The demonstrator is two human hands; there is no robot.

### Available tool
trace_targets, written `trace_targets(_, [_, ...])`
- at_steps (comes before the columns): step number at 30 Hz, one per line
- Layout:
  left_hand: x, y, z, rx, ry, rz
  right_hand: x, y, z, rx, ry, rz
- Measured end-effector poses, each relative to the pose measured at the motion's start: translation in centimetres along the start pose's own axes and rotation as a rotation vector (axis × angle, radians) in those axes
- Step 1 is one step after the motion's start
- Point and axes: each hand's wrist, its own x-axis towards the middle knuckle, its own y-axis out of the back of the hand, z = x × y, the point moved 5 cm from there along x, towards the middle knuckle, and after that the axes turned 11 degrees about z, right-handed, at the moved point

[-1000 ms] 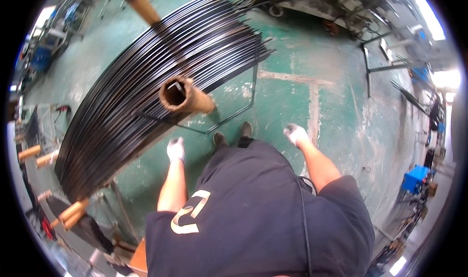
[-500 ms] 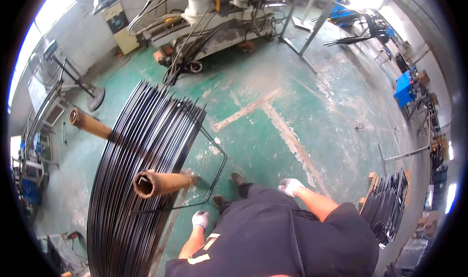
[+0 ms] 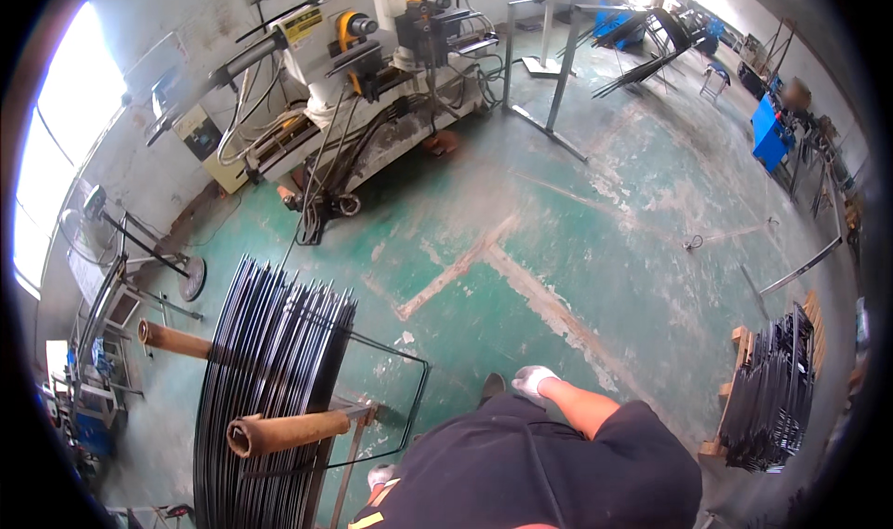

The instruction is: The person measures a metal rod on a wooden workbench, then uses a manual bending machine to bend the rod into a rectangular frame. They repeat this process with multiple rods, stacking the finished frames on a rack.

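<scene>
My right hand [image 3: 533, 380], in a white glove, hangs in front of my body over the green floor. Its fingers look curled together with nothing in them. Only part of my left hand [image 3: 379, 474], also gloved in white, shows beside my dark shirt, and its fingers are hidden. Nearest to it is a bent black rod frame [image 3: 420, 394] that sticks out from a rack. A thick bundle of long black rods [image 3: 265, 366] rests on that rack, between two posts wrapped in brown tubes [image 3: 288, 431]. Neither hand visibly touches the rods.
A machine [image 3: 391, 110] with orange parts and trailing cables stands ahead, a grey metal frame [image 3: 553, 110] to its right. At right, black metal parts [image 3: 767, 403] lie on a wooden pallet [image 3: 735, 371]. A round-based stand [image 3: 193, 278] is at left. Blue equipment [image 3: 770, 138] stands far right.
The view has tilted up and shows more of the machine ahead. The rod bundle and pallet appear lower in it. My left hand has slipped mostly out of sight beside my body.
</scene>
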Motion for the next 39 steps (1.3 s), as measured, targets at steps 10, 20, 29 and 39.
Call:
trace_targets(10, [1.0, 4.1, 24.2, -0.207, -0.246, 0.016, 2.6, 8.8, 8.1, 0.173, -0.245, 0.119])
trace_targets(20, [10.9, -0.9, 47.3, 0.299, -0.601, -0.192, 4.9, 11.1, 18.5, 0.260, -0.403, 0.248])
trace_targets(29, [9.0, 1.6, 75.7, 0.222, -0.865, -0.279, 7.5, 6.4, 34.7, 0.508, -0.899, 0.442])
trace_targets(39, [5.7, -1.6, 94.6, 0.362, -0.980, -0.239, 18.0, 7.2, 41.0, 0.188, -0.641, 0.217])
